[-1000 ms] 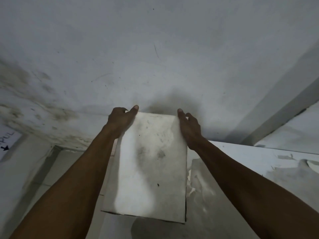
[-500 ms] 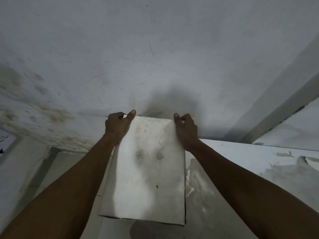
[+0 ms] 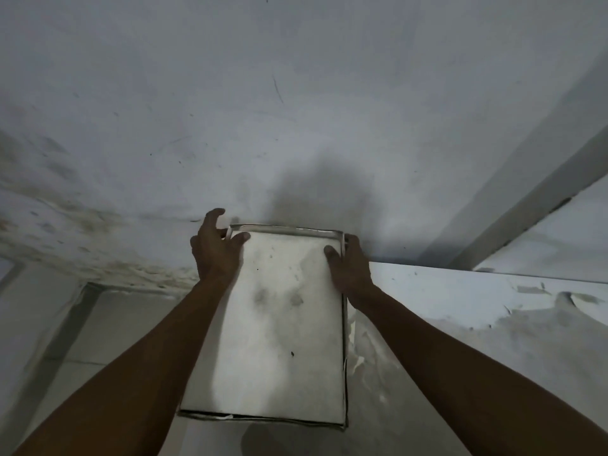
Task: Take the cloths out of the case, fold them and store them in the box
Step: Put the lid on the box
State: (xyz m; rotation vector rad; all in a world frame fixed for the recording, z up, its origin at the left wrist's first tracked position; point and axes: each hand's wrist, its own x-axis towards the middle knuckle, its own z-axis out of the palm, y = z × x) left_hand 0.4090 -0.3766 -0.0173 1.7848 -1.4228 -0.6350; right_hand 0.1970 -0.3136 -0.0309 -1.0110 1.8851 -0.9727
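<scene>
I am looking upward at a white rectangular box (image 3: 279, 340), seen from its smudged underside, held up near the ceiling. A thin rim shows along its far and right edges. My left hand (image 3: 215, 250) grips its far left corner, thumb on the underside and fingers curled round the side. On the far right corner my right hand (image 3: 350, 268) holds it the same way, thumb on the underside. No cloths are in view, and the inside of the box is hidden.
A white ledge or cabinet top (image 3: 493, 307) with peeling paint lies to the right of the box. Overhead, the ceiling (image 3: 296, 93) is stained at the left. A grey beam (image 3: 543, 192) runs diagonally at the right. A pale wall (image 3: 49, 324) stands at the left.
The box has slid toward me and looks larger; its far rim now shows. Both hands stayed at the far corners, and my left fingers have spread wider over the side.
</scene>
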